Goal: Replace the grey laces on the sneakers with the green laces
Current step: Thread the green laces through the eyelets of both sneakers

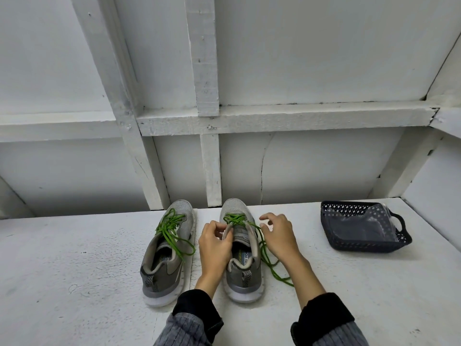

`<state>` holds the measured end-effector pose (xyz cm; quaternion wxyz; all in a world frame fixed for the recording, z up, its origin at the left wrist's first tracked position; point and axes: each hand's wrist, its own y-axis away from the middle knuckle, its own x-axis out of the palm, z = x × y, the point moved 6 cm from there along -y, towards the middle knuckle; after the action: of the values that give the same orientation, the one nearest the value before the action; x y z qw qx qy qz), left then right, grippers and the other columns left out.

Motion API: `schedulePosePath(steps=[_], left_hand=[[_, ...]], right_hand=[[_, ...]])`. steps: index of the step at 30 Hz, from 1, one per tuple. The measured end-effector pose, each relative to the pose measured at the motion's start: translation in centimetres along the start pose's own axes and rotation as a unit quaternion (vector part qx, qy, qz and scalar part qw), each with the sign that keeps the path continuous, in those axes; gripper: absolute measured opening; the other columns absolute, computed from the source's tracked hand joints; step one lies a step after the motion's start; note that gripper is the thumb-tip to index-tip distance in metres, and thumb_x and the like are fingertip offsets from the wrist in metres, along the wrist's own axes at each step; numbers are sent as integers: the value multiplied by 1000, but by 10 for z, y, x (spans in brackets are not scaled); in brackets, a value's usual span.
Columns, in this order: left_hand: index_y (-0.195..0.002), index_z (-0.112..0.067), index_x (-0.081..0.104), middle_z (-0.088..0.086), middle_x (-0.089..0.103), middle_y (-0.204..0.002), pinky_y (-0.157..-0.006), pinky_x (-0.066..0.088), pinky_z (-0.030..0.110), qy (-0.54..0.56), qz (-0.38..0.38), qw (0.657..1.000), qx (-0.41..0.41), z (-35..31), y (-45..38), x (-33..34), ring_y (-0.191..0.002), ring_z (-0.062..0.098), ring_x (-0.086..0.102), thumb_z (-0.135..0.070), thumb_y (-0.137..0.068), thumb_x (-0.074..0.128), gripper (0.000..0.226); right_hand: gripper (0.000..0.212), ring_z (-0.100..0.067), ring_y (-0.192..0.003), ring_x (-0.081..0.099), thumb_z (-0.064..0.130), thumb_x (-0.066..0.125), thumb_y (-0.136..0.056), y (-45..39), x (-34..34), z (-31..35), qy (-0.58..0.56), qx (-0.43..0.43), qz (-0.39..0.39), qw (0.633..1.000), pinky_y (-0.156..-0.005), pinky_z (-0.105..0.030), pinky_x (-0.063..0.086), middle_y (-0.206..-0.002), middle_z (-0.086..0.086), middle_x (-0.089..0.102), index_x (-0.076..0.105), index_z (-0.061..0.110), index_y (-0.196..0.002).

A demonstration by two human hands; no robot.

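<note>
Two grey sneakers stand side by side on the white table, toes pointing away from me. The left sneaker carries a green lace whose loose loops lie over its top. The right sneaker has a green lace threaded through its front eyelets. That lace's free end trails off the shoe's right side onto the table. My left hand pinches the left edge of the right sneaker's opening near the tongue. My right hand hovers beside that shoe with fingers loosely spread over the trailing lace, holding nothing I can see.
A dark perforated plastic basket with a clear plastic bag inside sits at the right of the table. A white timber-framed wall rises directly behind the table's far edge.
</note>
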<state>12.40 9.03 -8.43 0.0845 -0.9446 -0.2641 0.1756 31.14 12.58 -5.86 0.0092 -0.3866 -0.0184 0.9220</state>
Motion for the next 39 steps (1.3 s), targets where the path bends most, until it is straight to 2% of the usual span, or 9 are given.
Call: schedulePosePath(steps=[2, 5, 9, 15, 22, 26, 33, 36, 39], left_hand=[[-73, -21, 61, -6, 62, -79, -64, 39, 11, 0, -1, 1000, -1, 0, 0, 0, -74, 3, 56, -14, -80, 75, 17], [-74, -21, 61, -6, 61, -80, -64, 40, 12, 0, 3, 1000, -5, -1, 0, 0, -75, 3, 55, -15, -81, 75, 17], [-74, -21, 60, -7, 60, -80, -63, 38, 12, -16, -5, 1000, 5, -4, 0, -4, -74, 3, 55, -16, -82, 74, 17], [-74, -18, 56, -4, 56, -79, -64, 34, 20, -74, -13, 997, 19, -12, 0, -3, -71, 9, 51, -19, -84, 71, 18], [-77, -15, 56, -3, 55, -82, -66, 40, 30, -90, -18, 996, 6, -10, -1, -3, -75, 14, 52, -18, -83, 69, 15], [-80, -19, 55, -6, 56, -85, -66, 43, 33, -102, -11, 995, -11, -8, -2, -2, -77, 13, 54, -23, -84, 68, 14], [-103, -29, 66, -9, 54, -103, -71, 43, 28, -100, 11, 995, -28, -3, -2, 0, -82, 10, 55, -23, -80, 66, 23], [-105, -30, 70, -9, 53, -110, -80, 48, 30, -102, 43, 992, -57, 3, -4, 3, -91, 11, 58, -34, -76, 61, 31], [-105, -31, 70, -9, 53, -108, -86, 49, 34, -104, 56, 991, -62, 3, -4, 4, -97, 13, 59, -29, -79, 64, 26]], right_hand=[[21, -22, -112, 44, 22, 52, -97, -2, 2, 9, 28, -30, 8, 999, -91, -37, 41, -113, -2, 55, 67, 24, -112], [15, -25, -106, 51, 24, 55, -95, -2, 11, 9, 39, -28, 35, 998, -86, -39, 46, -101, 1, 65, 69, 25, -93], [26, -25, -86, 56, 19, 52, -95, 1, 9, 11, -17, -12, 11, 1000, -76, -36, 46, -78, 3, 64, 53, 28, -70], [21, -8, -65, 47, 11, 48, -97, -4, -33, 34, -135, -27, -45, 989, -58, -16, 35, -77, 1, 63, 60, 9, -79], [23, -16, -61, 44, 10, 43, -96, 9, -12, 12, -243, 40, -43, 968, -60, -28, 36, -69, 1, 54, 51, 14, -75], [23, -14, -57, 41, 3, 39, -90, 18, -4, -17, -184, 111, -16, 976, -51, -24, 30, -69, -1, 53, 56, 11, -77], [30, -15, -51, 46, 7, 43, -85, 35, 30, -39, -116, 162, 159, 967, -43, -21, 35, -62, -1, 57, 56, 22, -63], [30, -15, -58, 55, 9, 44, -85, 27, 24, -35, -70, 137, 149, 977, -50, -21, 41, -72, -1, 64, 65, 23, -68], [27, -21, -83, 63, 9, 45, -87, 15, 11, -33, -32, 112, 77, 990, -69, -26, 49, -90, -2, 69, 68, 19, -80]])
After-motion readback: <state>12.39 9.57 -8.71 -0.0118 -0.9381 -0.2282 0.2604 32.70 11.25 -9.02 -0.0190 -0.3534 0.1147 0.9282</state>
